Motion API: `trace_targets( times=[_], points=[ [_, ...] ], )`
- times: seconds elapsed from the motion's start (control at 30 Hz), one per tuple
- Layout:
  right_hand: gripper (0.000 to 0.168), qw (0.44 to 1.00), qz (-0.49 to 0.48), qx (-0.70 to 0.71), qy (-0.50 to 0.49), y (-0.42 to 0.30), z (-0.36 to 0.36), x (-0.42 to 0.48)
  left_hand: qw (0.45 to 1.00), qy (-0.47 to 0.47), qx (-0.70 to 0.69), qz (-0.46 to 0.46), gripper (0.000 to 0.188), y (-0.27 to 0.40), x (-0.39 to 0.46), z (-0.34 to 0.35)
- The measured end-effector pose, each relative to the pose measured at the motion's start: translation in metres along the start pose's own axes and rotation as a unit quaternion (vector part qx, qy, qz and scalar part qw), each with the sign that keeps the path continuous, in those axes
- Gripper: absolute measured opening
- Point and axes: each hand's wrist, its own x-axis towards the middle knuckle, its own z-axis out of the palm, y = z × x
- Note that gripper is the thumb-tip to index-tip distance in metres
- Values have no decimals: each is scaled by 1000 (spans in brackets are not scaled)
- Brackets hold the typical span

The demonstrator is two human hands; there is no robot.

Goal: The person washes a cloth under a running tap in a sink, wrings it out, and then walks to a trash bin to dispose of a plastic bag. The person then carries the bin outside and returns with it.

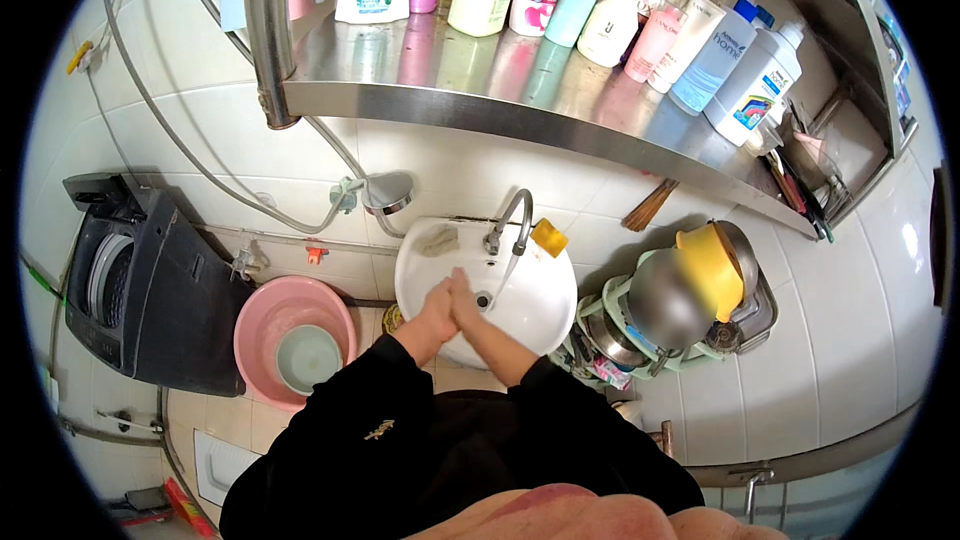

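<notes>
My left hand [436, 313] and my right hand [463, 301] are pressed together, palm against palm, over the left part of a white washbasin [544, 315]. Neither seems to hold anything, though the space between the palms is hidden. To their right a curved metal faucet [523, 214] pours a thin stream of water [504, 281] into the basin, close to the drain hole [484, 300]. A greyish cloth or soap-like item [439, 241] lies on the basin's back left corner. A yellow sponge [549, 238] rests at the back rim, right of the faucet.
A metal shelf [480, 111] with several bottles overhangs the basin's far side. Left stand a pink tub [251, 345] holding a pale green basin [308, 358], and a dark top-loading washing machine [180, 292]. At right a green rack [619, 292] bears metal bowls and a yellow basin [716, 270].
</notes>
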Motion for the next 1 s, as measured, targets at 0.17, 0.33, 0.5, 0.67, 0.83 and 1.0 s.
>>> trace_targets(
  times=[0.17, 0.33, 0.5, 0.67, 0.83, 1.0],
  points=[
    [53, 998, 8, 59, 0, -43, 18, -42, 981, 193, -2, -27, 32, 17, -15, -3],
    [53, 998, 12, 15, 55, -91, -10, -70, 983, 183, 30, -12, 40, 2, -2, -2],
    [59, 999, 10, 23, 31, -55, -25, -53, 992, 121, 16, -14, 40, -7, -5, 14],
    [62, 993, 9, 113, 12, -69, 1, -62, 982, 188, -27, 2, 36, 13, -14, 1],
    [66, 950, 90, 298, 0, -36, -23, -41, 988, 154, 11, -20, 38, -12, -33, 69],
    [66, 976, 85, 196, -50, -149, -12, -109, 953, 302, -6, 27, 36, 20, 9, -44]
  ],
)
